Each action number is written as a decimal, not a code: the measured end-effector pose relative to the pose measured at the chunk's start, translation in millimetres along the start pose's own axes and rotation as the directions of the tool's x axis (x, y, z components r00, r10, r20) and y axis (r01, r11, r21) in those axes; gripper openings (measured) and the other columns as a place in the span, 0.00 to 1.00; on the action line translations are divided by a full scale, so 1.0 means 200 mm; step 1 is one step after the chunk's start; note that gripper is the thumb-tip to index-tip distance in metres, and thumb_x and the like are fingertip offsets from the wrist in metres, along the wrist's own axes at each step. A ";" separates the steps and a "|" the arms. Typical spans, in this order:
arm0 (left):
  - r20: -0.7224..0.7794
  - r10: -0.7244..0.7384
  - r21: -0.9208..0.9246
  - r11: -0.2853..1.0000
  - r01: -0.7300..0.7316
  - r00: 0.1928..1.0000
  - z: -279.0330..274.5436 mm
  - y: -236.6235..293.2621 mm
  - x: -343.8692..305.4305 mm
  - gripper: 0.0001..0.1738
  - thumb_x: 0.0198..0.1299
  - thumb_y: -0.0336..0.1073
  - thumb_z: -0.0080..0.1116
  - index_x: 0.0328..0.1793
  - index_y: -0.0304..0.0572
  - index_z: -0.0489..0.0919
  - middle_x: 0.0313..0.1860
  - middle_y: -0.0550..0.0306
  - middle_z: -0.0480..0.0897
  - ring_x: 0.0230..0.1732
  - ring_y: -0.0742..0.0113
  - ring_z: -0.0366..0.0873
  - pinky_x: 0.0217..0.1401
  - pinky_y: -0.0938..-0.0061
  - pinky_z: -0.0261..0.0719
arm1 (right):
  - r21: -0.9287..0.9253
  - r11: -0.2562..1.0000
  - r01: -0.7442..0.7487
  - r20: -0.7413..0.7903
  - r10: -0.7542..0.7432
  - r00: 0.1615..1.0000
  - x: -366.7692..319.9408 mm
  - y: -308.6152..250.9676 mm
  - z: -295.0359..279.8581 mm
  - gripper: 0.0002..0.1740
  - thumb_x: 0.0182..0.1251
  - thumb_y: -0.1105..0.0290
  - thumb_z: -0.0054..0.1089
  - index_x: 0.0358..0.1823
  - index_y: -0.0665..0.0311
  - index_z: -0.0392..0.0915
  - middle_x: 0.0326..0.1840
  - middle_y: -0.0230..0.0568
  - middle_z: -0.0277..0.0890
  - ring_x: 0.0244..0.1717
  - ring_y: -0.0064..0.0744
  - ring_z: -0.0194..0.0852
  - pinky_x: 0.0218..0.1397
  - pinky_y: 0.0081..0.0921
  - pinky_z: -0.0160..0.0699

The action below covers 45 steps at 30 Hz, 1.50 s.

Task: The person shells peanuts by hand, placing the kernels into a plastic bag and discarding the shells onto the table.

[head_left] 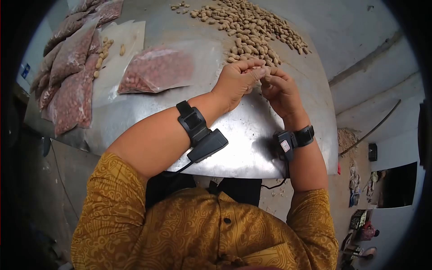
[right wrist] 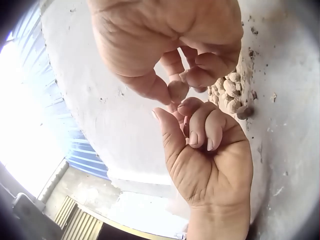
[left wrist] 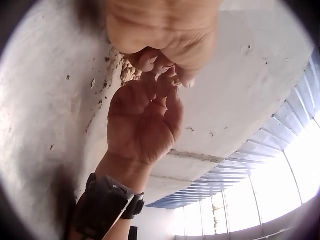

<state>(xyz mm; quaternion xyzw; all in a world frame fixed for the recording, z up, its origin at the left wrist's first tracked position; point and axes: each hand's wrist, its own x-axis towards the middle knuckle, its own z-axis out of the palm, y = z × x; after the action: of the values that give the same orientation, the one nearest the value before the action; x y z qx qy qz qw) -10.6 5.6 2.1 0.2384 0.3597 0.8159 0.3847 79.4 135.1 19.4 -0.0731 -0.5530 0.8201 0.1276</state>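
Note:
My two hands meet fingertip to fingertip over the near edge of a heap of unshelled peanuts (head_left: 252, 27) on a metal table (head_left: 252, 135). The left hand (head_left: 257, 74) has its fingers curled and its thumb up against the right hand (head_left: 269, 80). Together they pinch a small peanut that the fingers mostly hide. In the left wrist view the left hand (left wrist: 167, 70) is at the top and the right hand (left wrist: 145, 120) below it, with the heap (left wrist: 129, 74) behind. In the right wrist view the right hand (right wrist: 175, 85) pinches down onto the left hand (right wrist: 200, 125).
A clear bag of red shelled peanuts (head_left: 157, 69) lies left of the hands. Several filled bags (head_left: 67, 67) are stacked at the far left, with a few loose peanuts (head_left: 103, 51) on plastic beside them. The table's edge runs just before my lap.

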 end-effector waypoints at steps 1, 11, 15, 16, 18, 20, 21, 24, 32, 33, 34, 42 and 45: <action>0.017 -0.006 0.022 1.000 0.005 1.000 0.00 0.00 0.00 0.15 0.58 0.34 0.59 0.49 0.35 0.76 0.28 0.65 0.75 0.19 0.82 0.62 0.20 0.87 0.58 | -0.016 1.000 -0.014 0.020 0.014 1.000 0.00 0.00 -0.01 0.05 0.59 0.74 0.57 0.36 0.64 0.75 0.29 0.28 0.71 0.27 0.16 0.66 0.28 0.12 0.66; -0.042 0.118 0.205 0.973 -0.107 0.992 0.01 -0.01 -0.01 0.14 0.57 0.34 0.60 0.47 0.32 0.78 0.27 0.65 0.75 0.19 0.84 0.61 0.19 0.87 0.56 | -0.278 0.958 0.070 -0.085 -0.098 0.992 -0.05 0.05 0.03 0.11 0.62 0.67 0.59 0.42 0.66 0.77 0.29 0.26 0.72 0.24 0.13 0.64 0.27 0.11 0.65; 0.002 0.051 0.309 0.950 -0.049 0.999 0.01 0.03 -0.02 0.16 0.58 0.35 0.60 0.47 0.30 0.78 0.30 0.63 0.78 0.24 0.81 0.67 0.24 0.86 0.63 | -0.379 0.920 0.095 -0.035 -0.117 0.992 -0.06 0.04 0.02 0.12 0.63 0.67 0.58 0.43 0.67 0.77 0.26 0.26 0.71 0.23 0.13 0.63 0.27 0.12 0.65; 0.020 0.098 0.355 0.930 -0.099 0.995 0.00 0.02 0.00 0.16 0.58 0.35 0.60 0.48 0.30 0.78 0.31 0.62 0.78 0.27 0.80 0.69 0.28 0.85 0.66 | -0.421 0.901 0.106 -0.027 -0.129 0.991 -0.06 0.03 0.01 0.12 0.63 0.67 0.58 0.43 0.67 0.77 0.25 0.26 0.70 0.23 0.13 0.63 0.27 0.12 0.64; 0.065 0.189 0.440 0.876 -0.198 0.980 -0.01 -0.01 0.02 0.17 0.58 0.36 0.59 0.48 0.30 0.78 0.33 0.60 0.79 0.32 0.77 0.73 0.34 0.84 0.71 | -0.458 0.881 0.116 -0.010 -0.136 0.991 -0.07 0.02 0.01 0.12 0.63 0.67 0.57 0.43 0.67 0.77 0.25 0.26 0.70 0.23 0.13 0.62 0.27 0.13 0.64; 0.081 0.192 0.526 0.825 -0.206 0.978 -0.03 0.00 0.02 0.16 0.59 0.35 0.59 0.48 0.30 0.78 0.34 0.58 0.80 0.37 0.74 0.75 0.40 0.82 0.72 | -0.451 0.885 0.114 0.011 -0.122 0.992 -0.07 0.01 0.00 0.11 0.64 0.67 0.56 0.42 0.67 0.77 0.25 0.25 0.70 0.24 0.14 0.62 0.27 0.13 0.63; 0.089 0.194 0.567 0.796 -0.209 0.977 -0.02 0.02 0.01 0.16 0.59 0.35 0.58 0.48 0.30 0.78 0.35 0.57 0.80 0.39 0.73 0.76 0.43 0.81 0.73 | -0.445 0.889 0.104 0.005 -0.113 0.994 -0.07 0.01 0.01 0.11 0.64 0.67 0.56 0.41 0.67 0.77 0.25 0.25 0.70 0.24 0.13 0.61 0.27 0.13 0.63; 0.110 0.214 0.726 0.650 -0.226 0.971 0.01 0.05 -0.02 0.14 0.60 0.34 0.57 0.47 0.29 0.77 0.35 0.57 0.80 0.37 0.75 0.76 0.42 0.82 0.74 | -0.456 0.885 0.095 -0.008 -0.111 0.994 -0.07 0.01 0.03 0.10 0.64 0.67 0.56 0.39 0.67 0.77 0.25 0.24 0.70 0.24 0.13 0.61 0.27 0.12 0.62; 0.043 0.274 0.658 0.715 -0.234 0.961 0.00 -0.01 0.01 0.10 0.60 0.33 0.55 0.40 0.31 0.76 0.31 0.60 0.80 0.34 0.78 0.75 0.37 0.83 0.72 | -0.589 0.792 0.163 -0.060 -0.244 0.968 -0.09 0.06 0.10 0.09 0.65 0.67 0.53 0.32 0.66 0.75 0.22 0.26 0.68 0.22 0.13 0.61 0.25 0.13 0.61; 0.036 0.277 0.679 0.698 -0.227 0.960 0.00 -0.02 0.00 0.10 0.60 0.33 0.55 0.40 0.31 0.76 0.31 0.60 0.80 0.33 0.78 0.74 0.37 0.83 0.72 | -0.570 0.804 0.168 -0.066 -0.248 0.966 -0.09 0.07 0.10 0.09 0.65 0.67 0.53 0.32 0.66 0.75 0.22 0.26 0.68 0.22 0.14 0.60 0.25 0.13 0.61; 0.034 0.283 0.657 0.716 -0.235 0.959 0.00 -0.02 0.00 0.10 0.60 0.34 0.55 0.40 0.31 0.76 0.31 0.60 0.79 0.33 0.78 0.74 0.36 0.83 0.72 | -0.551 0.816 0.173 -0.072 -0.252 0.965 -0.09 0.07 0.10 0.09 0.65 0.67 0.53 0.33 0.66 0.75 0.22 0.26 0.68 0.22 0.14 0.60 0.25 0.13 0.61; -0.032 0.304 0.503 0.828 -0.247 0.952 0.07 -0.02 -0.01 0.12 0.61 0.37 0.56 0.38 0.32 0.77 0.27 0.63 0.76 0.27 0.82 0.70 0.28 0.86 0.70 | -0.230 0.944 0.236 -0.193 -0.282 0.940 -0.08 0.11 0.12 0.08 0.63 0.70 0.56 0.34 0.68 0.77 0.23 0.29 0.70 0.22 0.17 0.65 0.25 0.13 0.62; -0.051 0.303 0.368 0.891 -0.264 0.952 0.09 -0.04 0.00 0.09 0.60 0.34 0.55 0.37 0.33 0.77 0.23 0.61 0.78 0.19 0.80 0.71 0.21 0.84 0.70 | -0.111 0.965 0.236 -0.215 -0.255 0.943 -0.07 0.11 0.12 0.08 0.63 0.70 0.56 0.35 0.69 0.77 0.24 0.31 0.71 0.22 0.19 0.66 0.25 0.14 0.64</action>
<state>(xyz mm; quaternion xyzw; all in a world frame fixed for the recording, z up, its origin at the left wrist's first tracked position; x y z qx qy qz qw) 5.0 15.9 7.4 0.3104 0.4833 0.7958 0.1920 84.4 101.4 8.1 -0.1022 -0.5736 0.7600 0.2882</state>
